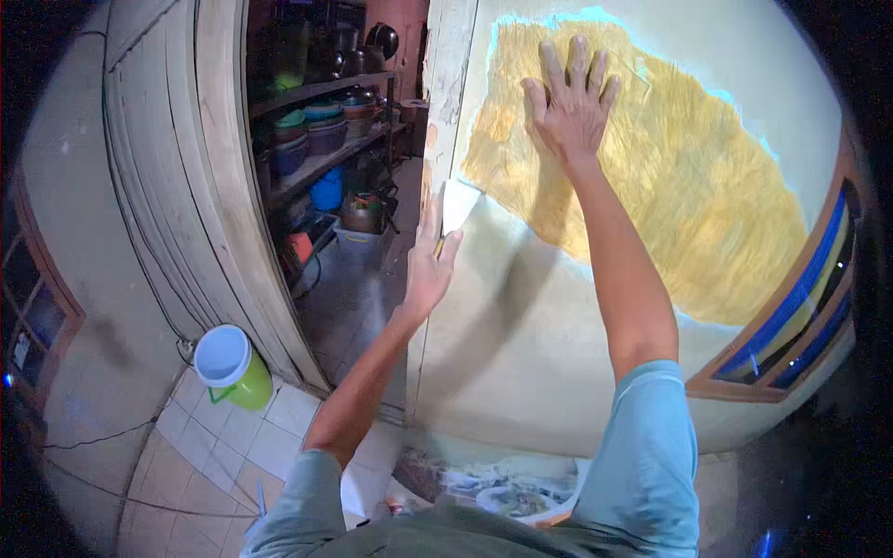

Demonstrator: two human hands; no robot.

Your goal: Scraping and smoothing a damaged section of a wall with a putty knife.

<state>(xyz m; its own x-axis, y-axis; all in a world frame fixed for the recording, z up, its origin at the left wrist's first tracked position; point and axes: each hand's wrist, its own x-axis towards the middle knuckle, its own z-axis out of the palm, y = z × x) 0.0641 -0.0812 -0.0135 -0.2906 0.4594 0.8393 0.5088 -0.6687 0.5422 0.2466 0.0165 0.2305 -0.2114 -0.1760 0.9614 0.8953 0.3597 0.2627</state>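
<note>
My left hand (pixel 431 270) is closed round the handle of a putty knife (pixel 459 204). Its broad, pale blade touches the wall beside the wooden door frame, near the lower left edge of a large yellow-brown patch (pixel 707 177). That patch has a streaky, brushed-looking surface and a ragged, pale bluish border against the cream wall (pixel 521 344). Higher up and to the right, my right hand (pixel 573 116) lies on the patch with its fingers spread, holding nothing. Most of the knife's handle is hidden by my left hand.
A worn door frame (pixel 448 88) borders an open doorway, with shelves (pixel 326 163) of pots and basins inside. On the tiled floor (pixel 206 437) stands a green bucket (pixel 244 383). A wood-framed window (pixel 791 325) is at right; cables run down the left wall.
</note>
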